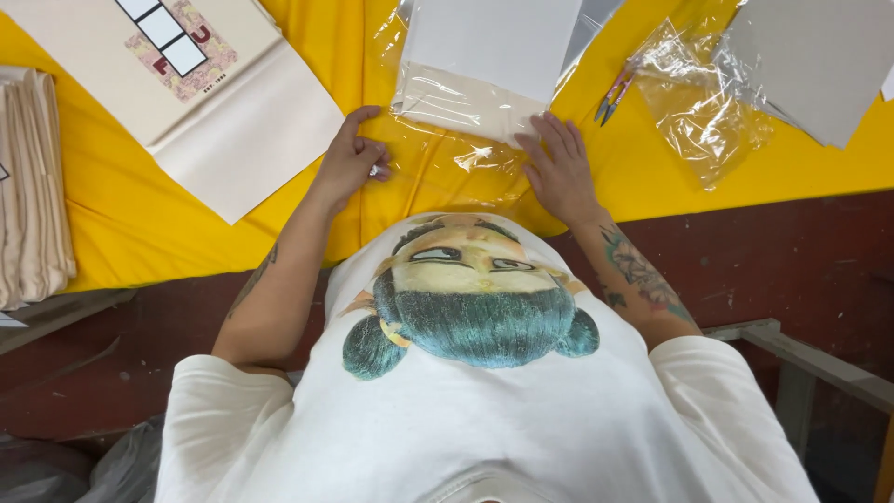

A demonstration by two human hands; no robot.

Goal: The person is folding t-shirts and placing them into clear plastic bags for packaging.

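Note:
A folded cream garment (466,101) lies in a clear plastic bag (447,163) on the yellow table cover (130,214), with a white card sheet (498,42) on top of it. My left hand (349,158) pinches the bag's open flap at its left side, fingers curled. My right hand (559,168) lies flat with fingers spread on the flap's right side, fingertips touching the garment's near edge.
A cream printed shirt (186,84) lies spread at the far left, beside a stack of folded cream cloth (33,186) at the left edge. Small snips (612,96), an empty crumpled plastic bag (698,107) and a grey card sheet (819,61) lie at the right.

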